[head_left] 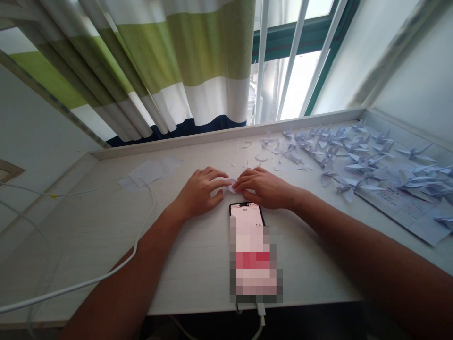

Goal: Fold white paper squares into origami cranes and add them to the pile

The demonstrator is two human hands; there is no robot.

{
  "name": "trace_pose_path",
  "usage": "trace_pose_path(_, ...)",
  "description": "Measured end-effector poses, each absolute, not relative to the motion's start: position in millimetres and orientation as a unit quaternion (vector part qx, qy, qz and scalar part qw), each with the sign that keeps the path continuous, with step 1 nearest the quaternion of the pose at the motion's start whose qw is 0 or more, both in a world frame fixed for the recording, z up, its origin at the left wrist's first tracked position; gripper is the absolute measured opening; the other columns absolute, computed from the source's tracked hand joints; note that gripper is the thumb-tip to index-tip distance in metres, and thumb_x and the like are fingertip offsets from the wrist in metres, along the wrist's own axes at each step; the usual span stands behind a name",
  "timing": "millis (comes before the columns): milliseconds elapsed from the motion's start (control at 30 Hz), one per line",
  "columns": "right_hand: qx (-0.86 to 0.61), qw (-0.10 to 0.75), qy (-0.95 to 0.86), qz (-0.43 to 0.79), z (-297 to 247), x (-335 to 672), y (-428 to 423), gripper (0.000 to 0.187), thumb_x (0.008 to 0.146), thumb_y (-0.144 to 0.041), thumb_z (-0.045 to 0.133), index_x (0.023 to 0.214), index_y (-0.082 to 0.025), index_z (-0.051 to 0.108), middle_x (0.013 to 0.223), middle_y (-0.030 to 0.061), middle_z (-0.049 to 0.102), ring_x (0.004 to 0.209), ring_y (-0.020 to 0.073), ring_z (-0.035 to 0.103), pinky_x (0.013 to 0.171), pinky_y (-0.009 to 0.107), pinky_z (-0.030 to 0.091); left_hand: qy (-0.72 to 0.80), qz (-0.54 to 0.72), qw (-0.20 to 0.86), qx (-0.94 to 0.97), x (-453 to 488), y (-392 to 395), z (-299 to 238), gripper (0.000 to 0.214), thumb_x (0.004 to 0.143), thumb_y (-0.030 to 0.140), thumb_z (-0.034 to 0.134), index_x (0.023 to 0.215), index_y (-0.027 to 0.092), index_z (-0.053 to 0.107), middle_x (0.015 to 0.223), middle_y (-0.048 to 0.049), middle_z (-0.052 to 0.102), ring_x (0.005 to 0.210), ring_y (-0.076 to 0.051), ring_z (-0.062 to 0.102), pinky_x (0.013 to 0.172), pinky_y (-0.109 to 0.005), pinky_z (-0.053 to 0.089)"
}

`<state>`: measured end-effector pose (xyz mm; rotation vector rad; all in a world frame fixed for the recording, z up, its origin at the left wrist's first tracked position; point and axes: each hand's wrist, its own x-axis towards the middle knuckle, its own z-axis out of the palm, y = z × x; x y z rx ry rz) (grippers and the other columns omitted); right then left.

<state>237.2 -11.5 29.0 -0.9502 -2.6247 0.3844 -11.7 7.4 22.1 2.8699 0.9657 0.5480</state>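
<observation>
A small folded piece of white paper (230, 185) lies on the desk between my hands, partly hidden under the fingers. My left hand (202, 191) is at its left side, fingers stretched and apart, with fingertips at the paper's edge. From the right, my right hand (264, 186) grips the paper with its fingers bunched together. Just below my hands lies a phone (247, 215) with a lit screen, most of it blurred out. Paper scraps (262, 158) are scattered beyond my fingers.
Many folded paper cranes (357, 156) cover the right side, some on a printed sheet (396, 208). Flat paper sheets (155, 171) lie at the left. A white cable (136, 236) loops over my left forearm; a charging plug (261, 309) hangs at the desk (198, 264) edge.
</observation>
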Motion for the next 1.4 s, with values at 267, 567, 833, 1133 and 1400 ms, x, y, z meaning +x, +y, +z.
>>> trace_pose_path(267,-0.348,0.161,-0.915,0.129,28,238,-12,0.028,0.098,-0.025,0.056,0.115,-0.021,0.077,0.119,0.0097,0.077,0.117,0.0295,0.064,0.098,0.048,0.044,0.299,0.186,0.099,0.931,-14,20,13,0.017,0.097,0.032,0.063,0.099,0.029,0.080,0.109,-0.0050,0.079,0.103,-0.022,0.067,0.093,-0.039,0.046)
trace_pose_path(567,-0.360,0.170,-0.910,0.120,22,238,-6,0.025,0.102,-0.026,0.054,0.104,-0.018,0.078,0.104,0.0100,0.078,0.099,0.0253,0.066,0.088,0.041,0.046,0.292,0.265,0.160,0.905,-23,16,17,0.017,0.096,0.029,0.065,0.102,0.026,0.080,0.108,-0.0077,0.079,0.099,-0.021,0.071,0.092,-0.037,0.053)
trace_pose_path(833,-0.364,0.180,-0.905,0.126,19,235,-8,0.022,0.100,-0.024,0.056,0.101,-0.019,0.077,0.106,0.0097,0.077,0.102,0.0258,0.067,0.090,0.041,0.046,0.304,0.243,0.152,0.909,-13,17,11,0.017,0.097,0.030,0.061,0.095,0.024,0.077,0.104,-0.0080,0.075,0.099,-0.022,0.066,0.091,-0.037,0.052)
trace_pose_path(1133,-0.408,0.220,-0.874,0.146,13,230,-6,0.016,0.096,-0.021,0.061,0.094,-0.018,0.077,0.097,0.0087,0.078,0.092,0.0242,0.068,0.090,0.040,0.048,0.369,0.205,0.184,0.888,-9,14,12,0.023,0.101,0.032,0.050,0.092,0.021,0.067,0.093,-0.0059,0.068,0.089,-0.021,0.062,0.086,-0.035,0.049)
trace_pose_path(1400,-0.425,0.295,-0.836,0.183,6,224,-5,0.014,0.094,-0.024,0.065,0.085,-0.019,0.075,0.096,0.0081,0.076,0.097,0.0243,0.065,0.092,0.041,0.050,0.413,0.219,0.206,0.860,-7,12,7,0.020,0.097,0.028,0.056,0.113,0.025,0.068,0.099,-0.0031,0.069,0.089,-0.020,0.065,0.086,-0.034,0.051)
